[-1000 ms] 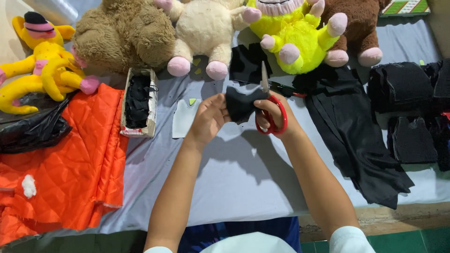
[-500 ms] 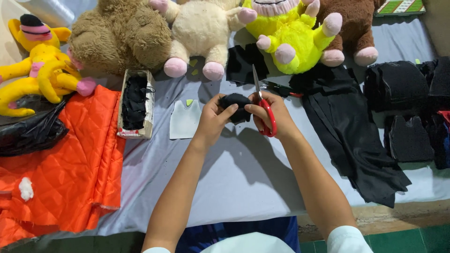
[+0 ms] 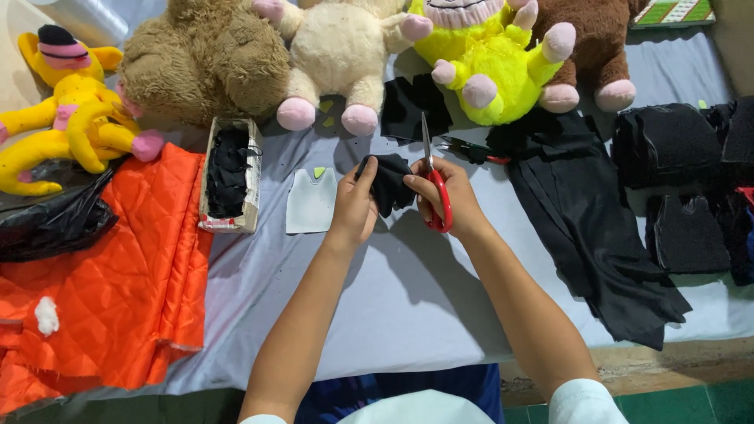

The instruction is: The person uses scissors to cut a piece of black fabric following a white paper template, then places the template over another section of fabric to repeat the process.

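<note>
Your left hand (image 3: pixel 353 206) pinches one small piece of black fabric (image 3: pixel 387 182), fingers closed on its left edge, holding it just above the grey table cover (image 3: pixel 408 290). Your right hand (image 3: pixel 448 202) is closed through the red handles of one pair of scissors (image 3: pixel 432 184); blades point up and away from you, right against the fabric's right edge. Whether the blades are parted or shut, you can't quite tell from here.

Count around you: five plush toys along the far edge — one yellow doll with a black hat (image 3: pixel 67 110), one brown bear (image 3: pixel 204 59), one cream toy with pink feet (image 3: pixel 338 47), one bright yellow-green toy (image 3: pixel 483 55), one dark brown toy (image 3: pixel 593 39). One cardboard box (image 3: pixel 253 177) of black scraps sits left of your left hand. One white cut-out piece (image 3: pixel 312 202) lies flat between box and hand. One sheet of orange quilted cloth (image 3: pixel 102 275) far left. One long black cloth (image 3: pixel 589 228) to your right; stacks of black pieces (image 3: pixel 667 145) beyond it. A second tool (image 3: pixel 467 149) with a red tip lies just past the scissors.
</note>
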